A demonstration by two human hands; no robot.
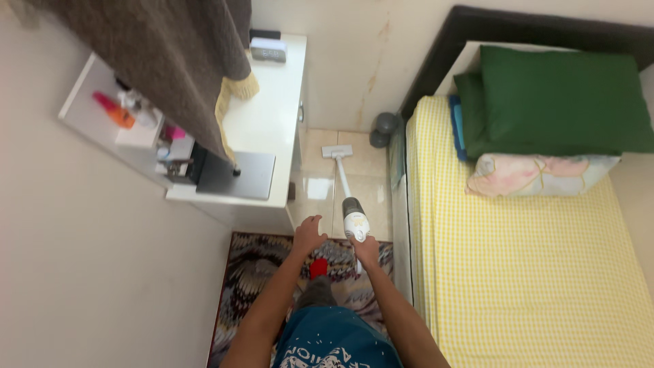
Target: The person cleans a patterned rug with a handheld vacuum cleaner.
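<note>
- While the right hand (366,249) is wrapped tight around the handle of the white stick vacuum (354,221), the vacuum leans away from the person toward the far wall.
- Its flat head (337,151) sits on the shiny tile floor (313,191), in the narrow gap between the white desk (269,112) on the left and the bed (531,259) on the right.
- The left hand (308,234) is open, with fingers spread. It holds nothing and hovers just left of the vacuum body.
- A patterned rug (248,269) lies near the person, under the arms. A red foot or sock (318,267) shows on it.
- The bed has a yellow checked sheet, two green pillows (555,99) at the far end and a flowery pillow (538,175) in front of them.
- On the desk are a grey laptop (238,175), a small clock (268,50) at the far end, and bottles (126,109) on the left side.
- A brown cloth (170,61) hangs over the desk.
- A small grey round thing (385,126) sits on the floor by the far wall.
</note>
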